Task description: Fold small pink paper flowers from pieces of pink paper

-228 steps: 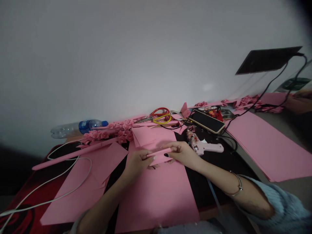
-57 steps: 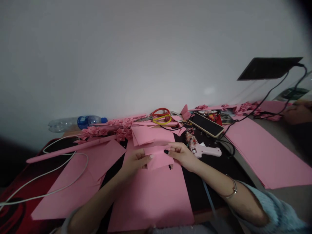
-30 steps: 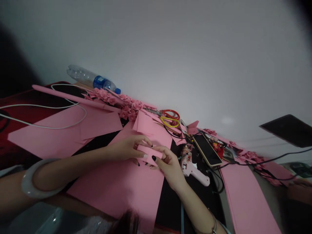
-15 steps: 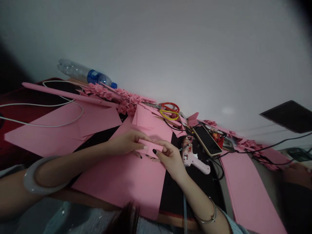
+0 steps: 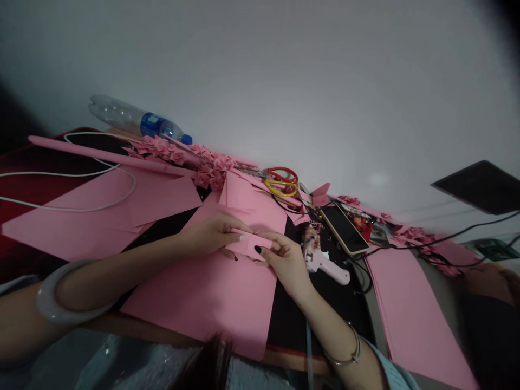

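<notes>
Between both hands is a small piece of pink paper (image 5: 251, 245), held above a large pink sheet (image 5: 211, 298). My left hand (image 5: 217, 235) pinches its left end, thumb on top. On its right end, my right hand (image 5: 286, 262) grips with the thumb pressed flat and fingers underneath. Creases or layers in the piece are hard to make out. To the right of my right hand lies a white hot glue gun (image 5: 325, 265) with a stained nozzle. Behind the hands rests a folded pink sheet (image 5: 238, 192).
Scissors (image 5: 282, 181) with red and yellow handles lie against the wall, beside folded pink paper flowers (image 5: 213, 165). A clear bottle (image 5: 125, 116) lies at back left. A phone (image 5: 345, 230), black cables and stacked pink sheets (image 5: 410, 303) are on the right. Another person's arm (image 5: 489, 284) shows at far right.
My left thumb has shifted slightly up on the small paper. Both hands keep hold of it. The view has moved a little, and the other person's arm at far right has shifted.
</notes>
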Demonstrator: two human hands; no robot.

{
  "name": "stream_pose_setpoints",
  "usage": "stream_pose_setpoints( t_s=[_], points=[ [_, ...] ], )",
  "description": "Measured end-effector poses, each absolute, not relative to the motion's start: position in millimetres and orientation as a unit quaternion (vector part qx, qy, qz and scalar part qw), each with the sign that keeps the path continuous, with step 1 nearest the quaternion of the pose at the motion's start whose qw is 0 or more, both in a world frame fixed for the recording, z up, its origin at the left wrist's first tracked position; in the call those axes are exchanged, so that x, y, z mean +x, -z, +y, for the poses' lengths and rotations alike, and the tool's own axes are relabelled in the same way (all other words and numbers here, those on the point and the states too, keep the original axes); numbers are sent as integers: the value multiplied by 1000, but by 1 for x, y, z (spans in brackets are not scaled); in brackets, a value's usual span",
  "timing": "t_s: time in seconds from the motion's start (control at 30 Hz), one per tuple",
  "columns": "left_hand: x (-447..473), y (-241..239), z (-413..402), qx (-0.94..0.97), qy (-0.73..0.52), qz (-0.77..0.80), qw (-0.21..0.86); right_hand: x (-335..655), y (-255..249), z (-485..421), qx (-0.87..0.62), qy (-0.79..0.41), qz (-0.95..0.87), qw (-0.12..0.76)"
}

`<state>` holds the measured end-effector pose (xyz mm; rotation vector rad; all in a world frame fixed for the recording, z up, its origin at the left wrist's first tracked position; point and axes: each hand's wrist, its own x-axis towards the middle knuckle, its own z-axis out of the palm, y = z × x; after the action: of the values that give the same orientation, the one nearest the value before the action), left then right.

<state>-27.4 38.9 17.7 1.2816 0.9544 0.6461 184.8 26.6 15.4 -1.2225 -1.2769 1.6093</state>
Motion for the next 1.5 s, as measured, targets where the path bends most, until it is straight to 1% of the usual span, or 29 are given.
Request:
stream_pose_setpoints(
  t_s=[0.23, 0.53, 0.73, 1.07, 1.3, 1.5],
  points=[
    [-28, -20, 40, 556, -301, 434, 641, 185, -14, 27, -473, -613, -496, 393],
    [-27, -22, 41, 498, -317, 434, 681, 185, -16, 27, -462, -576, -522, 427],
    [-28, -19, 41, 503, -321, 423, 681, 185, -16, 27, -468, -597, -493, 426],
    [-27, -17, 42, 524, -302, 439, 664, 184, -16, 26, -479, -587, -500, 420],
    [-26, -18, 40, 557, -305, 448, 630, 183, -18, 25, -484, -580, -510, 412],
    [-26, -21, 40, 557, -300, 451, 629, 183, -18, 24, -483, -572, -520, 412]
  ],
)
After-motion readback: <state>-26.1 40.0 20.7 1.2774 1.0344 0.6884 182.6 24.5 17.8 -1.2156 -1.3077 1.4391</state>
